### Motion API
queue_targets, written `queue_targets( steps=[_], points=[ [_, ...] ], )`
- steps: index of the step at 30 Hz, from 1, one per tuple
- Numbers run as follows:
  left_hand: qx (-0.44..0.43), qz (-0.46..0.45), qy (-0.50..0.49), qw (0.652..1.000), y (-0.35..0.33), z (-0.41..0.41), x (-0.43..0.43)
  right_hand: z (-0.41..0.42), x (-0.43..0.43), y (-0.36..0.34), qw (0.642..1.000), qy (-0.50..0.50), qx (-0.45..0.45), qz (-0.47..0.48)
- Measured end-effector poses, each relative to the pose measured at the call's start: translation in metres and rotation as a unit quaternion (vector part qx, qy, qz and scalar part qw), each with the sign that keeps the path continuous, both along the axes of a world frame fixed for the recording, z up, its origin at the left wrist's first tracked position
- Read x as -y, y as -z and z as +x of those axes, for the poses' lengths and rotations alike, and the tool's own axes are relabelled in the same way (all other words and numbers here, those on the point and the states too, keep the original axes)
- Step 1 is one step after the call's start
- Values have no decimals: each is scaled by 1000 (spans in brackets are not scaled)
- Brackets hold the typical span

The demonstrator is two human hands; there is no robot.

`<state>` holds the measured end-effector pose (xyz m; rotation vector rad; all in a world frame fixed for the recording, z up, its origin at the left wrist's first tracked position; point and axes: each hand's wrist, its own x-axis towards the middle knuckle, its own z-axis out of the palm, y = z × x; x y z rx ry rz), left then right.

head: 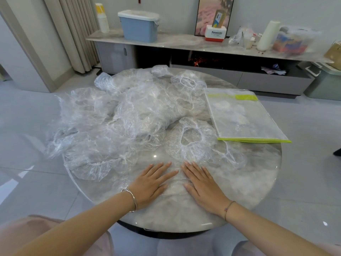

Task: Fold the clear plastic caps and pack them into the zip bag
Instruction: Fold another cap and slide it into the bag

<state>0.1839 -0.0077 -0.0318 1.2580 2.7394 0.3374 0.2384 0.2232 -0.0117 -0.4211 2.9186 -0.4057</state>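
Plastic film this thin is probably almost weightless, limp and slippery, so the gathered elastic rim looks the surest place to pinch. The left hand (150, 183) and right hand (202, 185) lie flat, fingers straight, pressing one cap (176, 182) onto the table (254, 174); its long axis is unclear. Beyond the right hand, the zip bag (243, 117) lies lengthwise, pointing away, its zip at the far end.

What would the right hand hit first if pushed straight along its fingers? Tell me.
Likely the clear cap lying opening-up just ahead of the right hand; its near edge looks almost at the fingertips, though that is unclear.
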Motion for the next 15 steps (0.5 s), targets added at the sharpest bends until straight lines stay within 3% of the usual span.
queue_targets(
  steps=[4,7,9,12,13,15],
  points=[
    [7,11,-25,1000,-14,-1,1,-2,-6,-18,992,12,-106,-64],
    [16,41,-89,995,-36,1,-4,4,-3,-25,974,-45,-210,-78],
    [120,44,-146,981,-44,0,-5,8,5,-23,964,-114,-233,-62],
    [337,156,-208,905,-52,6,-3,13,10,-16,945,-220,-241,25],
    [355,156,-206,898,-55,9,-3,13,10,-14,937,-244,-244,47],
    [272,101,-191,938,-56,10,-3,12,7,-10,926,-272,-255,56]
  ],
)
